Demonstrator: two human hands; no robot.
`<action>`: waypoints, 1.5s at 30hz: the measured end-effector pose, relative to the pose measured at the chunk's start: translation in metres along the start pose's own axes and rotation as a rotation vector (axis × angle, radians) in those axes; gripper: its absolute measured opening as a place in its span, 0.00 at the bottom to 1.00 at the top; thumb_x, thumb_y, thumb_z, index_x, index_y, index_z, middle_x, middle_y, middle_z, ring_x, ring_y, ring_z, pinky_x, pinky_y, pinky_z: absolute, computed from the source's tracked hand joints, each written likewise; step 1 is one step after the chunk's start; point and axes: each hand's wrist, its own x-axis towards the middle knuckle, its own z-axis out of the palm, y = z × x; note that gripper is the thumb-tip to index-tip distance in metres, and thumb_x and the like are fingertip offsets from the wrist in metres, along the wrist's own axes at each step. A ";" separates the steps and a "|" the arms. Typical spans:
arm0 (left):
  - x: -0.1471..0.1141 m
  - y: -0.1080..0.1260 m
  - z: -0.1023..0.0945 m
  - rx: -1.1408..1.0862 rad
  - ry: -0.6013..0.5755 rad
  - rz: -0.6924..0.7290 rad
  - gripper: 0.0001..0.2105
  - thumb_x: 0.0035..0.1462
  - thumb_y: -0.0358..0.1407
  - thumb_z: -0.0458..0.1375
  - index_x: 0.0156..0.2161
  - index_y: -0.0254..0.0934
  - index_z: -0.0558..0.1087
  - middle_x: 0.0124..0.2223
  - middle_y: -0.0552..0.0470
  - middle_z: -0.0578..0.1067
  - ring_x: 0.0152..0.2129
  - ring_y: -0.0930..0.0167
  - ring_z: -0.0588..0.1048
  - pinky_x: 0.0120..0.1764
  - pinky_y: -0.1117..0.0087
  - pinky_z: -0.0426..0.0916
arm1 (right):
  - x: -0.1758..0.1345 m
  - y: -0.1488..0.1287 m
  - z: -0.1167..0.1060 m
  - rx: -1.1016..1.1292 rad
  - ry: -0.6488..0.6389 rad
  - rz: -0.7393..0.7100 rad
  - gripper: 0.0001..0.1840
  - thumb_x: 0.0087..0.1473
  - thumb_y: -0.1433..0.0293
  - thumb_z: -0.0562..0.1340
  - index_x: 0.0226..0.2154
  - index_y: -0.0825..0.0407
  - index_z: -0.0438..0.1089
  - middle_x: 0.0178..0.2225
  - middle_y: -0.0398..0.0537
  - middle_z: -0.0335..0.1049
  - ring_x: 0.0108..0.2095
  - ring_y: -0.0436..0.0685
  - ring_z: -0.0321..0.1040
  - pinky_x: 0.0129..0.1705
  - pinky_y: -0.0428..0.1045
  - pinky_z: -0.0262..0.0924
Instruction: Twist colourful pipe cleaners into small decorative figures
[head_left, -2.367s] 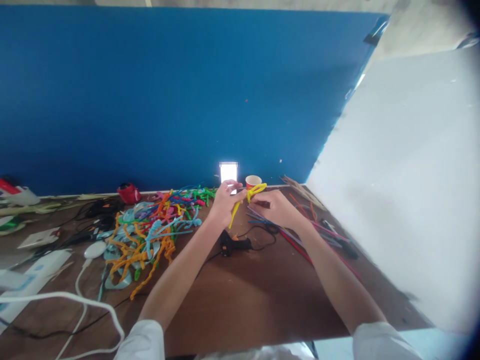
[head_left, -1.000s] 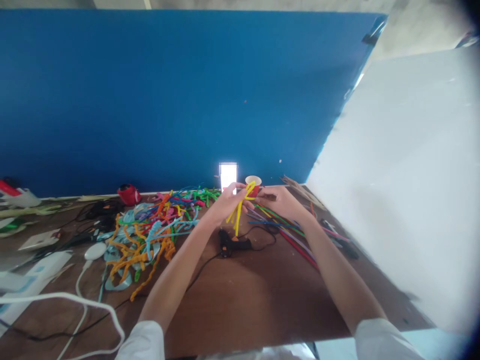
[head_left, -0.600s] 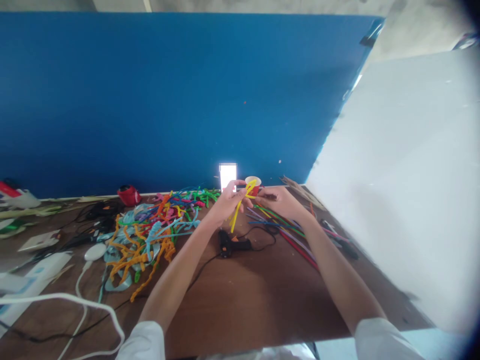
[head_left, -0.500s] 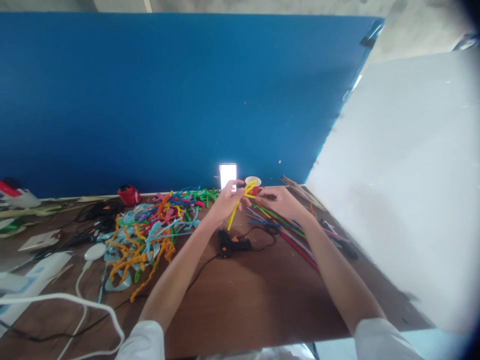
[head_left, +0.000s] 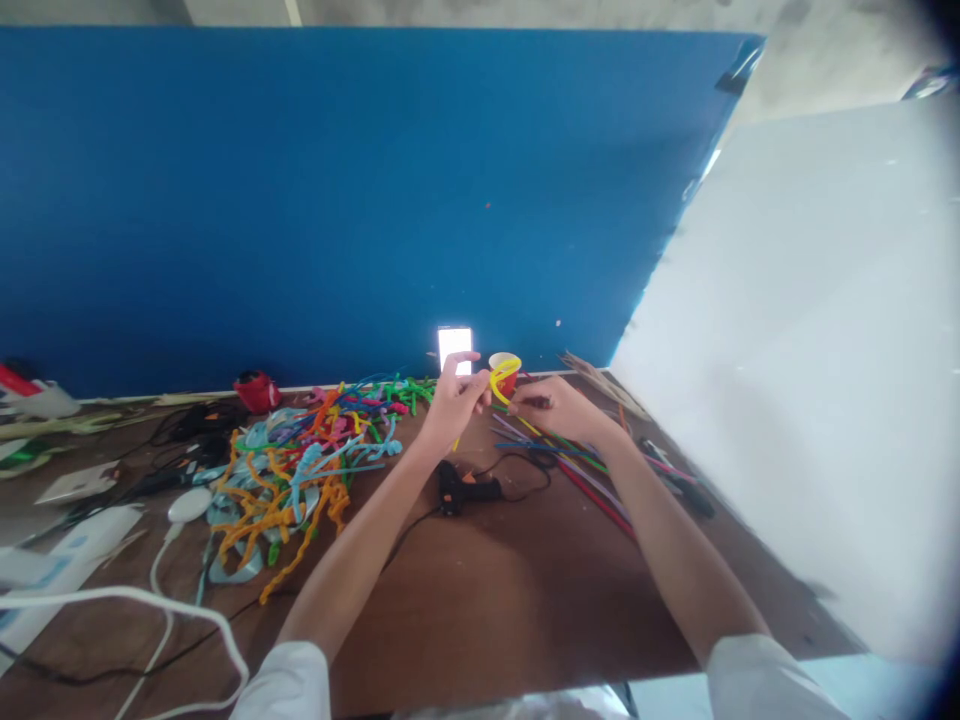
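Note:
A yellow pipe cleaner (head_left: 498,383) is bent into a loop between my two hands, above the far part of the table. My left hand (head_left: 452,405) pinches it between thumb and fingers, and a short yellow end shows below that hand. My right hand (head_left: 559,408) has its fingertips closed on the loop's lower right end. Just behind the loop stands a red and white paper cup (head_left: 508,372). A lit phone (head_left: 454,345) is propped upright behind my left hand and partly covered by it.
A black glue gun (head_left: 466,488) lies on the table (head_left: 465,610) below my hands, its cord trailing. Left of it spreads a heap of coloured pipe cleaners (head_left: 300,470). Straight pipe cleaners (head_left: 592,490) lie under my right arm. A white power strip (head_left: 67,570) sits far left.
The yellow pipe cleaner has gone from an angular bend to a rounder loop. Its long tail below my left hand now shows only as a short end.

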 end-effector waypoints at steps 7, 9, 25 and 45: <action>0.000 0.001 -0.002 0.027 -0.097 -0.011 0.17 0.60 0.39 0.58 0.51 0.39 0.59 0.23 0.61 0.72 0.19 0.79 0.67 0.25 0.77 0.60 | 0.000 -0.004 -0.001 -0.036 -0.053 -0.025 0.12 0.58 0.65 0.58 0.30 0.52 0.75 0.25 0.44 0.70 0.26 0.51 0.60 0.31 0.49 0.55; 0.001 -0.001 -0.003 0.038 -0.110 0.009 0.17 0.60 0.38 0.58 0.50 0.40 0.58 0.23 0.62 0.71 0.18 0.79 0.67 0.24 0.78 0.59 | 0.001 -0.003 0.002 0.017 -0.004 -0.038 0.10 0.58 0.66 0.59 0.37 0.51 0.75 0.30 0.46 0.73 0.29 0.53 0.64 0.34 0.50 0.59; -0.002 0.008 -0.002 0.065 -0.250 -0.025 0.21 0.60 0.42 0.60 0.50 0.40 0.55 0.25 0.60 0.73 0.20 0.77 0.69 0.27 0.74 0.61 | 0.015 0.002 0.030 0.721 0.260 0.094 0.20 0.49 0.53 0.69 0.38 0.49 0.75 0.36 0.46 0.76 0.35 0.54 0.73 0.43 0.51 0.68; 0.007 0.009 -0.016 -0.137 -0.005 -0.067 0.12 0.51 0.40 0.67 0.36 0.34 0.75 0.32 0.51 0.80 0.26 0.76 0.75 0.34 0.73 0.67 | 0.007 0.000 0.009 0.598 0.479 0.104 0.18 0.49 0.54 0.70 0.35 0.51 0.77 0.28 0.43 0.74 0.27 0.49 0.64 0.31 0.47 0.60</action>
